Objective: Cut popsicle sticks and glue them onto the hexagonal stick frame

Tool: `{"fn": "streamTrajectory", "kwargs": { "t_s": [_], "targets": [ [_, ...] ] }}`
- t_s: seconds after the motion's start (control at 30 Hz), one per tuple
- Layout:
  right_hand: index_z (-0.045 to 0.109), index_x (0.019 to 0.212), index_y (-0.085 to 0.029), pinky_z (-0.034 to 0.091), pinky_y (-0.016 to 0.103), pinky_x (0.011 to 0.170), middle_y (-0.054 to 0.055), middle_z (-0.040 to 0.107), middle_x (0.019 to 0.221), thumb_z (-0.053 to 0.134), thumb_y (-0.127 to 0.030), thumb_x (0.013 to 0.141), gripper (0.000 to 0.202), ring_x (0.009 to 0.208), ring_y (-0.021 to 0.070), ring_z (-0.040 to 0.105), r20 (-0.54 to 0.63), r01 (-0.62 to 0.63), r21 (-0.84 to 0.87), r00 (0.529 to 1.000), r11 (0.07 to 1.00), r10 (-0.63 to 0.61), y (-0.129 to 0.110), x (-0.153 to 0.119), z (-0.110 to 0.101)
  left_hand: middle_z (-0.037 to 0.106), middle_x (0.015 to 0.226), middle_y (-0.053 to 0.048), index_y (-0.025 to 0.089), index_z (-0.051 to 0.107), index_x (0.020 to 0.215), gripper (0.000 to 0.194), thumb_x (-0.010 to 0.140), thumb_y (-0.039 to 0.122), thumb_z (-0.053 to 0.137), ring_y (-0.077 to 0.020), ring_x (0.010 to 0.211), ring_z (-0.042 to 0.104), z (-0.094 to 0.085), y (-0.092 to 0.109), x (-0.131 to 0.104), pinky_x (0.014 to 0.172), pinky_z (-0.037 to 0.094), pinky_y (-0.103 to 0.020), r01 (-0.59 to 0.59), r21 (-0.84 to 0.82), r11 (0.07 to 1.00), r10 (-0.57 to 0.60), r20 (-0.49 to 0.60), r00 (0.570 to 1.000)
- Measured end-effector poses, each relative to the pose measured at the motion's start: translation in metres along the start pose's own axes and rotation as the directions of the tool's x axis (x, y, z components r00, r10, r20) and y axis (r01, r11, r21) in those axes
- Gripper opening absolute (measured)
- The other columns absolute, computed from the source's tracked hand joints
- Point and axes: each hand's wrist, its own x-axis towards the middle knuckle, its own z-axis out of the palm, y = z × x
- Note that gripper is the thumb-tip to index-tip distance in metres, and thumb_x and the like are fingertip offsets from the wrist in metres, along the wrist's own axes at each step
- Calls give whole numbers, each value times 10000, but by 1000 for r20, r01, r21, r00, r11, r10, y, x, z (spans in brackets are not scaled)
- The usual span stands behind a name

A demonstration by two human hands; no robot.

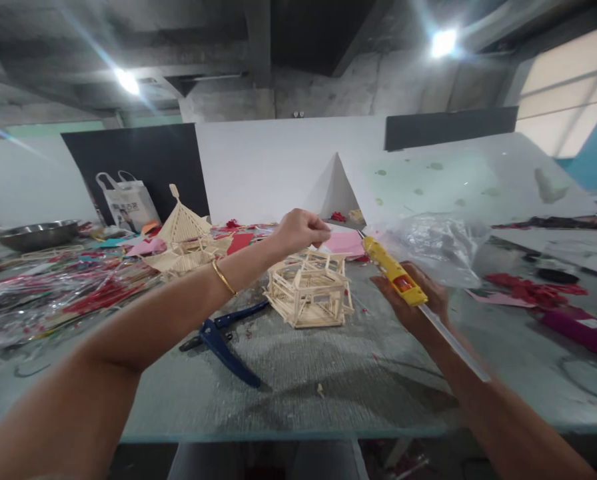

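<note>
My right hand (421,297) is wrapped around a yellow glue gun (388,263), its nozzle pointing up and to the left. A long clear glue stick (453,341) sticks out of the gun's back end. Above the open frame of a small wooden stick model (308,290), my left hand (302,230) has its fingers pinched together; whatever lies between them is hidden. The model stands upright on the table, apart from the glue gun. Blue-handled cutters (228,347) rest to its left, beneath my left forearm.
A pointed roof of wooden sticks (184,227) stands behind my left forearm. Plastic-wrapped red material (93,293) covers the table's left side, with a metal bowl (36,233) beyond. Clear plastic bags (438,240) lie behind my right hand; a purple package (578,330) is far right.
</note>
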Motion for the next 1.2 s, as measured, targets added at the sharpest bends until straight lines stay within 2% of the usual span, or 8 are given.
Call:
{"fn": "streamTrajectory", "kwargs": {
  "t_s": [0.07, 0.13, 0.3, 0.57, 0.83, 1.1, 1.2],
  "targets": [
    [513, 798, -245, 427, 292, 543, -3, 576, 707, 575, -420, 837, 190, 613, 161, 571, 17, 12, 9, 1000, 1000, -13, -1, 1, 0, 595, 503, -1, 125, 686, 633, 32, 646, 139, 661, -96, 527, 522, 2, -2, 2, 587, 392, -246, -76, 228, 971, 66, 53, 996],
    [525, 823, -247, 434, 303, 557, 16, 597, 735, 559, -428, 844, 185, 652, 182, 592, 40, 12, -4, 999, 1000, -12, -1, 1, 1, 616, 509, -10, 131, 705, 630, 62, 635, 122, 644, -121, 549, 558, 4, -3, 2, 593, 401, -251, -106, 365, 925, 71, 108, 992],
    [522, 813, -233, 427, 293, 545, 23, 611, 714, 525, -469, 855, 240, 639, 182, 600, 72, 48, -53, 996, 997, -45, 1, 1, 4, 669, 584, -46, 135, 727, 653, 83, 632, 111, 651, -148, 567, 583, 8, -4, -2, 573, 408, -258, -126, 508, 852, 41, 175, 984],
    [511, 841, -233, 437, 287, 570, 35, 627, 757, 460, -533, 878, 306, 685, 183, 610, 116, 89, -136, 991, 987, -73, 6, -2, 8, 694, 654, -69, 147, 750, 707, 109, 642, 132, 664, -172, 597, 605, 10, -7, 0, 607, 427, -279, -160, 642, 750, 24, 215, 976],
    [509, 842, -235, 461, 291, 584, 37, 638, 757, 450, -524, 888, 299, 707, 191, 626, 89, 128, -145, 989, 981, -116, 2, 2, 7, 712, 749, -57, 163, 749, 812, 177, 695, 188, 617, -164, 676, 615, 10, -6, -2, 652, 434, -268, -248, 740, 626, 21, 301, 953],
    [500, 816, -225, 450, 269, 552, 27, 629, 731, 427, -518, 900, 313, 693, 172, 624, 103, 141, -153, 987, 978, -126, 2, 1, 8, 716, 766, -47, 169, 742, 816, 203, 698, 155, 577, -159, 716, 622, 7, -7, -5, 642, 424, -250, -276, 786, 553, 9, 326, 945],
    [518, 854, -219, 472, 275, 596, 40, 639, 771, 445, -515, 894, 308, 735, 181, 631, 103, 153, -167, 985, 974, -137, 7, -2, 9, 719, 781, -55, 166, 741, 825, 206, 704, 164, 575, -168, 736, 626, 8, -7, -6, 643, 421, -254, -277, 790, 548, 4, 328, 945]
  ]
}}
